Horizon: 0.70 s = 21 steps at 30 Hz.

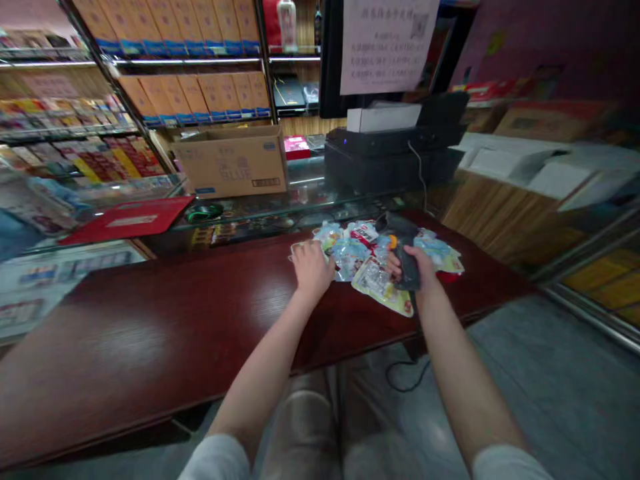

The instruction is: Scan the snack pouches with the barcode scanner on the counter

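The right hand (414, 263) has its fingers wrapped round the scanner (406, 257), over the packets (350, 252). The left hand (313, 267) rests at their left edge, fingers curled; I can't tell whether they grip one. Beyond the dark red surface (200, 307) sits a box (233, 163).

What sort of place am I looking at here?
Probably a shop's checkout counter: the right hand holds what looks like a barcode scanner over shiny packets, and shelves behind carry rows of alike orange boxes.
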Tool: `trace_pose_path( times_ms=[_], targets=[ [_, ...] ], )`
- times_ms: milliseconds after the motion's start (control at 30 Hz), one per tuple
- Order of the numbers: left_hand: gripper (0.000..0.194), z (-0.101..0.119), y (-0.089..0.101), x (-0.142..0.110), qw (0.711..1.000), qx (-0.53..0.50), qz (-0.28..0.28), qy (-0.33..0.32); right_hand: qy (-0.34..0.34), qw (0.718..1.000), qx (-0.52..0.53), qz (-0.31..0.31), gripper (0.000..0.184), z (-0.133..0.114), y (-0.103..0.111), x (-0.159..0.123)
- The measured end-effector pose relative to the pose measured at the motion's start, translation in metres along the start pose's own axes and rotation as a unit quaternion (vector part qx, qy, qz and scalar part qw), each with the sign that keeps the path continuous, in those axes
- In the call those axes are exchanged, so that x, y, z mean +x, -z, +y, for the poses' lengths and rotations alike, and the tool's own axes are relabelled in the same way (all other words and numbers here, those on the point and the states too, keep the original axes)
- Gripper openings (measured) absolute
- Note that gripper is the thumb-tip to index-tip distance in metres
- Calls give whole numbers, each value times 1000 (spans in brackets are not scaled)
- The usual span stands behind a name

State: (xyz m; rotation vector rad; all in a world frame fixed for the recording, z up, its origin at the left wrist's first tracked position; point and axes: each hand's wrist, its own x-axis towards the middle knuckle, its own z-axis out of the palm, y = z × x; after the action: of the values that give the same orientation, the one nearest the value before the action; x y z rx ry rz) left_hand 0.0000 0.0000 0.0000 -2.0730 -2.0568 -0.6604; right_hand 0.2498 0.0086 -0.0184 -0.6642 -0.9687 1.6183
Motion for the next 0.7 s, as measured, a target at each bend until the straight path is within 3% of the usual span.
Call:
trace_pose_path(
  times_ms=[133,267,333,400,467,567,700],
  targets=[
    [73,-33,-4,15,988,-15,-83,129,1,1000,-4,1,26,-1,-3,-1],
    [63,-59,-16,32,959,-124,-192,166,-7,1000,-21,0,24,-1,-5,-2],
    [53,-68,-23,39,943,-195,-181,197,-14,1000,-25,-6,24,-1,-5,-1],
    [44,-74,-29,43,920,-294,-119,232,-29,999,-26,-12,25,-3,-7,1],
    [35,-79,-31,47,866,-425,-57,258,-52,998,-28,-17,24,-5,-11,5],
    [25,-88,-28,53,777,-571,-23,263,-95,994,-31,-34,25,-5,-24,17],
    [29,-109,-17,61,665,-703,28,252,-153,983,-46,-87,29,3,-52,42]
  ],
)
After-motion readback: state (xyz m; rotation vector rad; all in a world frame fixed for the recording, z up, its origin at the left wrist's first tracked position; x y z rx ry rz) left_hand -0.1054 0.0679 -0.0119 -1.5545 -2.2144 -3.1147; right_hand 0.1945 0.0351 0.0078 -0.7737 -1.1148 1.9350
